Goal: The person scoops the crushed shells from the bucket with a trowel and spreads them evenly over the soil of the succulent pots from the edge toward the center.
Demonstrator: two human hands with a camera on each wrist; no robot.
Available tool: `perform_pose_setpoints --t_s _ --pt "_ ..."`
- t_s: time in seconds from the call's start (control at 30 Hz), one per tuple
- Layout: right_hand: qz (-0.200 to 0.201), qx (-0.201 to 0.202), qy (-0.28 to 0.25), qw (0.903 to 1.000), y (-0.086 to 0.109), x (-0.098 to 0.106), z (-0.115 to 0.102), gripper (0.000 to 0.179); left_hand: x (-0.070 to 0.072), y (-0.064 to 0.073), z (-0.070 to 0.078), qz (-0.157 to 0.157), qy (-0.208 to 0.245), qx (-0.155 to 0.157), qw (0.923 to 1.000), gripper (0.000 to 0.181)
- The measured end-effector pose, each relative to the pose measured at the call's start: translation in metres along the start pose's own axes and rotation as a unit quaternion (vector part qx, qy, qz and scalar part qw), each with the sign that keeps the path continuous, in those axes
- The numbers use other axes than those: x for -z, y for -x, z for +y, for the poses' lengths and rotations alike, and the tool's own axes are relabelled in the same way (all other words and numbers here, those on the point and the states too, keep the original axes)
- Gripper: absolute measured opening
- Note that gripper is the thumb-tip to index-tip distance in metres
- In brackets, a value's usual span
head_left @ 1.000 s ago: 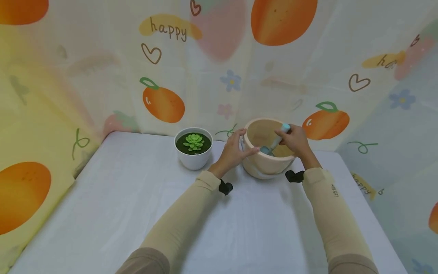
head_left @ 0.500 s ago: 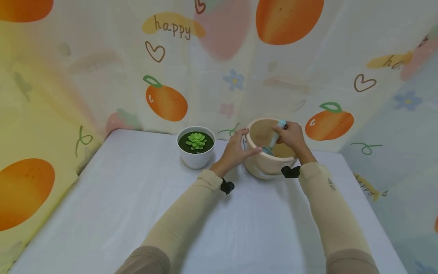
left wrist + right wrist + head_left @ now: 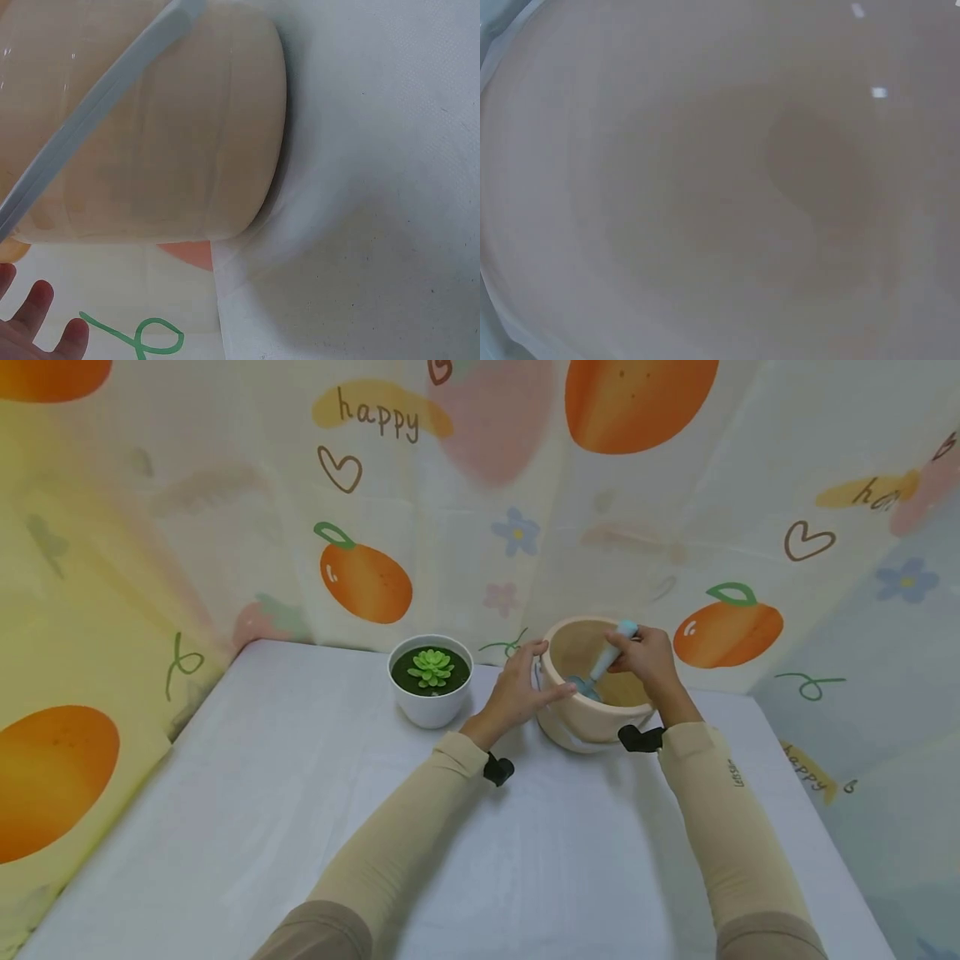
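Observation:
A beige bucket (image 3: 592, 727) stands upright near the table's back edge. Its grey-blue carrying handle (image 3: 97, 112) slants down its side in the left wrist view. My left hand (image 3: 517, 687) is at the bucket's left, thumb at the near rim. Its fingers (image 3: 34, 307) are spread and extended past the wall. My right hand (image 3: 647, 662) reaches over the right rim and grips a small shovel by its pale blue handle (image 3: 604, 662). The shovel's blue-grey blade (image 3: 585, 687) points down inside the bucket, close to the near-left wall. The bucket's bottom is hidden. A pale, smooth beige surface (image 3: 727, 187) fills the right wrist view.
Left of the bucket sits a white pot (image 3: 429, 708) with a green succulent (image 3: 432, 667) in dark soil. White cloth covers the table (image 3: 525, 860). A fruit-printed curtain (image 3: 465, 543) closes off the back and both sides.
My right hand and the shovel have shifted slightly left and then back right, the blade staying inside the bucket. The left hand keeps its place at the rim.

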State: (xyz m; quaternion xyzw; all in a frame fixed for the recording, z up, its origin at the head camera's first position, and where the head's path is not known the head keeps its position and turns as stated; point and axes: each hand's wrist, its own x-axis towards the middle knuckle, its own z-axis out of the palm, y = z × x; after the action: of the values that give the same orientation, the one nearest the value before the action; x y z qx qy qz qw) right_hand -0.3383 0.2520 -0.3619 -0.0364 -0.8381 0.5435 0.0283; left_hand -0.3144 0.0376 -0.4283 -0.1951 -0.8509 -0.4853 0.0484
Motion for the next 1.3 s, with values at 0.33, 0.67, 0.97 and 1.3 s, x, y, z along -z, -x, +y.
perform_pose_setpoints --t_s 0.33,0.67,0.97,1.3 --pt "-0.022 -0.029 -0.017 0.9992 0.001 -0.002 -0.012 0.042 0.003 -0.002 0.0 0.014 -0.006 -0.004 0.9999 0.086" --pt "-0.005 -0.09 -0.117 0.9891 0.001 0.017 -0.01 0.041 0.001 -0.001 0.0 0.007 -0.002 0.006 1.0 0.088" --pt "0.017 -0.111 -0.219 0.9693 0.003 0.024 -0.014 0.03 0.002 -0.001 0.0 0.016 -0.008 0.002 0.9998 0.089" --pt "0.003 -0.156 -0.286 0.9456 0.007 0.035 -0.018 0.024 0.0 -0.001 0.003 0.008 -0.017 0.002 0.9998 0.088"
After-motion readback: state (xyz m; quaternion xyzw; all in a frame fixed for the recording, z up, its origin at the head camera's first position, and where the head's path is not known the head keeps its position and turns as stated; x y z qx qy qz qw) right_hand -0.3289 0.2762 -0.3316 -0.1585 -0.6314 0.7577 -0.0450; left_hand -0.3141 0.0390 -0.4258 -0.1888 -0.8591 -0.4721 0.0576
